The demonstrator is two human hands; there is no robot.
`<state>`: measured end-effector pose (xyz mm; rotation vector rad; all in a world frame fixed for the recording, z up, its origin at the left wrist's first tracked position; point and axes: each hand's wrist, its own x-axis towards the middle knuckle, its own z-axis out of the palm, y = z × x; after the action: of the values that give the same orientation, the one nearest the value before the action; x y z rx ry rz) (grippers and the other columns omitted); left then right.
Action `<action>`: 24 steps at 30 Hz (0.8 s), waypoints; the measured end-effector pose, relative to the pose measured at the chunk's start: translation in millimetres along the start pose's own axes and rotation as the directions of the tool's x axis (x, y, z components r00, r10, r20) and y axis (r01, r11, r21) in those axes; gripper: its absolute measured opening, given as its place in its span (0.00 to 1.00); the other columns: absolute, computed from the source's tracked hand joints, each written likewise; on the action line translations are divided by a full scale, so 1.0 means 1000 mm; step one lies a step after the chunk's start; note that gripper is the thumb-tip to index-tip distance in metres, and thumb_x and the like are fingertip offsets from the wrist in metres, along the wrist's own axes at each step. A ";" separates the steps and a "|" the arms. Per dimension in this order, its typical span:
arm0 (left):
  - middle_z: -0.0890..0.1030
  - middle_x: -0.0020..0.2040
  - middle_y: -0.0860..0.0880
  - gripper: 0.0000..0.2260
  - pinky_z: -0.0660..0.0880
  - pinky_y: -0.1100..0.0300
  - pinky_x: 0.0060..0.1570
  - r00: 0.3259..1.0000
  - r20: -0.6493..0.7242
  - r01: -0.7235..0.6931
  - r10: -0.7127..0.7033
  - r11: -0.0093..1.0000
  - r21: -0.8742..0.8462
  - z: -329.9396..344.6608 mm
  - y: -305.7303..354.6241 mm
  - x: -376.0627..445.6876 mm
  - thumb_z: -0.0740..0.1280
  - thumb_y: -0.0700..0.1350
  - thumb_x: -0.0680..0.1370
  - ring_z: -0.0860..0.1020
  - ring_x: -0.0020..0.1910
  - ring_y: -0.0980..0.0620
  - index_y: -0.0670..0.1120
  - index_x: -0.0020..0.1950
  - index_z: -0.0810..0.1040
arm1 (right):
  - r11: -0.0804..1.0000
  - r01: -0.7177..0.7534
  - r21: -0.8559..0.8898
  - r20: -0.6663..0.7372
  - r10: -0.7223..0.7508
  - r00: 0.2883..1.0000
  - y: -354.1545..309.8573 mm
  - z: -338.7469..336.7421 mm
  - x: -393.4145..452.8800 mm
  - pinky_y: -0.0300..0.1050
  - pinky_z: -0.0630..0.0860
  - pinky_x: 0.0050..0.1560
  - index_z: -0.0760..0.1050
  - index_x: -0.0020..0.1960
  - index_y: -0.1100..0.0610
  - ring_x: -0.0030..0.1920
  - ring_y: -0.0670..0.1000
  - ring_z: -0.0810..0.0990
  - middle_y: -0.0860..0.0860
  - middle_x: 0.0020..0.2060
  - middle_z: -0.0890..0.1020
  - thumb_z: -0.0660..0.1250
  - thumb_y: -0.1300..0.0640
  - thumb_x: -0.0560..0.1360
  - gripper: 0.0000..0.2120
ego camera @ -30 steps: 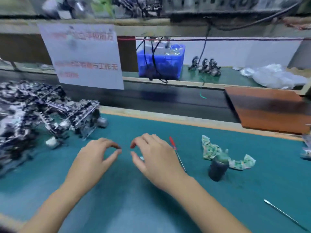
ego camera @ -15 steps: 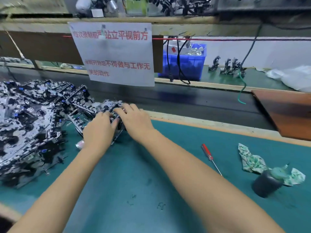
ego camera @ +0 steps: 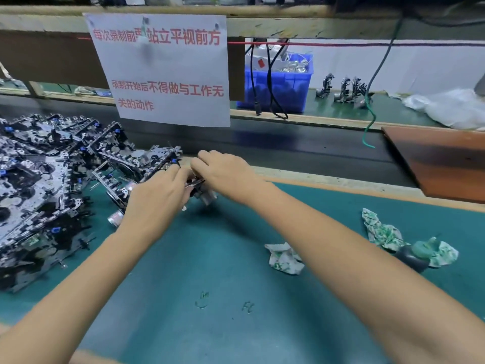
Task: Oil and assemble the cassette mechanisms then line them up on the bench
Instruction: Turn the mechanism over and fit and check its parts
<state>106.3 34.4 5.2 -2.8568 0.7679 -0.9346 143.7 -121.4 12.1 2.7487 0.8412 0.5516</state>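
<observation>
A big heap of metal cassette mechanisms [ego camera: 44, 185] covers the left of the green bench mat [ego camera: 223, 298]. At the heap's right edge my left hand [ego camera: 157, 198] and my right hand [ego camera: 225, 172] both grip one cassette mechanism [ego camera: 202, 191], lifted just off the mat; most of it is hidden by my fingers. A dark oil bottle with a green top [ego camera: 417, 254] stands at the right on a crumpled rag [ego camera: 380, 229].
A second crumpled rag [ego camera: 284, 257] lies mid-mat. Behind the mat runs a dark conveyor belt [ego camera: 301, 148], with a brown board [ego camera: 441, 161] at right. A white paper sign [ego camera: 162, 67] hangs ahead; a blue bin [ego camera: 278, 85] stands behind.
Both hands reached left from the middle of the mat to the heap, took hold of one mechanism and now draw it off the heap to the right. The view turned left.
</observation>
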 end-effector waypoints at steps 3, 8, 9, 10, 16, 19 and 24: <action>0.76 0.37 0.44 0.08 0.72 0.53 0.23 0.990 -0.061 -0.134 0.127 0.980 -0.146 -0.018 0.017 -0.005 0.71 0.44 0.74 0.79 0.34 0.43 0.40 0.48 0.80 | 0.971 -0.004 0.239 -0.071 0.021 0.997 0.014 -0.022 -0.051 0.47 0.66 0.38 0.69 0.58 0.57 0.51 0.54 0.72 0.53 0.52 0.73 0.62 0.57 0.78 0.10; 0.74 0.39 0.57 0.15 0.67 0.66 0.37 0.973 0.076 -0.116 0.217 0.750 -0.652 -0.045 0.067 -0.007 0.61 0.57 0.75 0.72 0.37 0.61 0.51 0.52 0.81 | 0.811 -0.168 0.561 0.060 0.163 0.985 0.027 -0.064 -0.154 0.46 0.68 0.43 0.73 0.56 0.55 0.42 0.44 0.67 0.45 0.44 0.68 0.68 0.54 0.76 0.11; 0.74 0.38 0.58 0.14 0.67 0.67 0.38 0.962 0.133 -0.073 0.238 0.694 -0.716 -0.047 0.079 -0.006 0.61 0.59 0.74 0.73 0.37 0.62 0.54 0.51 0.81 | 0.759 -0.216 0.615 0.111 0.188 0.976 0.029 -0.069 -0.174 0.42 0.67 0.44 0.73 0.55 0.55 0.40 0.42 0.65 0.43 0.42 0.67 0.68 0.54 0.76 0.10; 0.75 0.38 0.58 0.12 0.67 0.68 0.39 0.945 0.192 -0.023 0.264 0.640 -0.768 -0.047 0.092 -0.005 0.62 0.60 0.73 0.73 0.38 0.63 0.58 0.49 0.81 | 0.702 -0.261 0.663 0.164 0.204 0.965 0.031 -0.072 -0.194 0.39 0.67 0.44 0.73 0.54 0.54 0.40 0.41 0.66 0.42 0.41 0.67 0.69 0.54 0.75 0.09; 0.78 0.36 0.55 0.05 0.68 0.67 0.36 0.767 0.504 0.372 0.397 0.364 -0.854 -0.012 0.166 0.011 0.71 0.47 0.74 0.72 0.33 0.59 0.53 0.49 0.83 | 0.360 -0.538 0.762 0.417 0.363 0.833 0.038 -0.055 -0.274 0.32 0.67 0.41 0.74 0.48 0.49 0.37 0.40 0.70 0.43 0.37 0.72 0.72 0.55 0.73 0.07; 0.80 0.38 0.55 0.09 0.68 0.73 0.37 0.813 0.507 0.415 0.288 0.325 -0.850 -0.002 0.186 0.020 0.70 0.47 0.75 0.72 0.32 0.65 0.47 0.54 0.83 | 0.123 -0.593 0.796 0.472 0.487 0.735 0.037 -0.041 -0.290 0.39 0.69 0.41 0.77 0.47 0.50 0.35 0.45 0.70 0.42 0.35 0.73 0.72 0.56 0.72 0.06; 0.78 0.54 0.58 0.20 0.68 0.71 0.51 0.896 0.404 0.274 0.186 0.486 -0.830 -0.008 0.196 -0.009 0.64 0.61 0.74 0.74 0.49 0.67 0.51 0.59 0.78 | 0.042 -0.705 0.708 0.531 0.626 0.571 0.027 -0.029 -0.313 0.36 0.67 0.30 0.77 0.40 0.51 0.24 0.42 0.71 0.45 0.27 0.77 0.74 0.53 0.70 0.06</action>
<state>8.6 -132.5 -29.1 -3.6855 1.4272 0.3614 -94.6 -320.0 -43.3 4.0944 -0.6255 0.0059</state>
